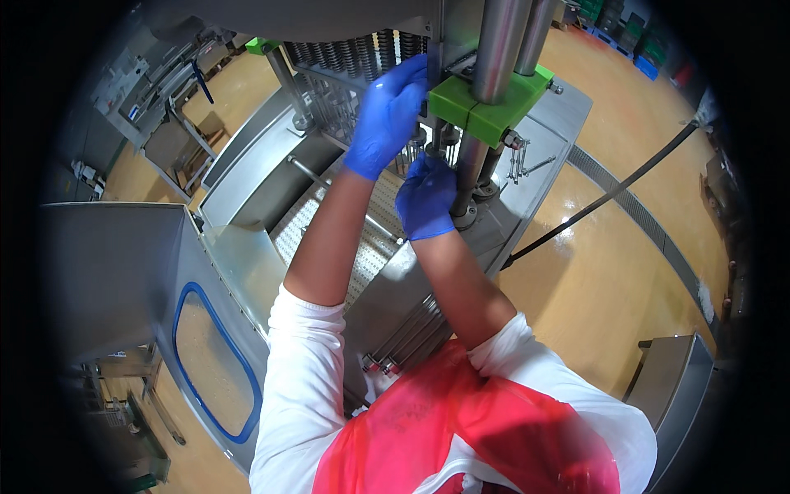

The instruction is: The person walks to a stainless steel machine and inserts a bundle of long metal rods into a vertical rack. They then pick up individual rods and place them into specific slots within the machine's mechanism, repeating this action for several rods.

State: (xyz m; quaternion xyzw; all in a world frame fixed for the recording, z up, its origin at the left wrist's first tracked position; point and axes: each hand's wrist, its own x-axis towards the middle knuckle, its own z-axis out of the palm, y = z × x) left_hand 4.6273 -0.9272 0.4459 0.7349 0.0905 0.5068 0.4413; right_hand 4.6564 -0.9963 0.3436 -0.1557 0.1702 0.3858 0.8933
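Both of my hands wear blue gloves and reach into a steel machine with rows of springs (362,56) and thin needles below them. My left hand (385,119) is raised beside an upright metal bar (437,66), its fingers curled in at the bar's edge and their tips hidden. Lower and nearer, my right hand (426,199) is closed, knuckles up, beside a thick steel column (470,169); what its fingers hold is hidden. A green clamp block (494,103) surrounds the columns just right of my hands.
Several loose metal needles (518,160) lie on the steel top to the right. A perforated white conveyor bed (313,226) and a cross rod (346,198) lie below my left forearm. A blue-edged window panel (216,362) stands at left. A dark hose (605,198) runs off right.
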